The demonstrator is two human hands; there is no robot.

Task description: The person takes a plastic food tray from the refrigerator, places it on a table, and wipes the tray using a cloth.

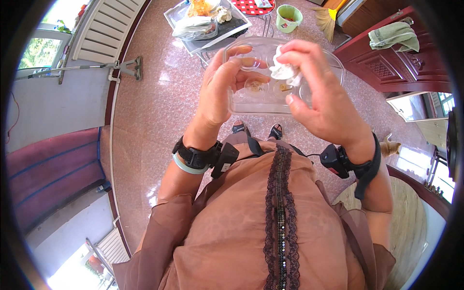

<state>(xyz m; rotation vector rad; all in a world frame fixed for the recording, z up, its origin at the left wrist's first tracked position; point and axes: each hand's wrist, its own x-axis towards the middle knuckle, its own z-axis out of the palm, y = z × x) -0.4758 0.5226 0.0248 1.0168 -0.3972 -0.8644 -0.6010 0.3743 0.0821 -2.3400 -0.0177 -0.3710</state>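
A clear plastic tray (253,107) with round recesses is held up in front of me. My left hand (232,76) grips its left side, with fingers showing through the clear plastic. Brownish residue (255,86) lies in one recess, and a small brown piece (285,87) shows in the one beside it. My right hand (319,79) pinches a crumpled white tissue (284,70) over the tray, its thumb near the right-hand recesses. Whether the tissue touches the plastic cannot be told.
Beyond the tray stands a low table (232,36) with a clear container (199,30) and crumpled bags. Near it are a red patterned stool (253,8), a green bin (289,18) and a broom (328,18). A mop (127,69) is at left; a cat (389,146) at right.
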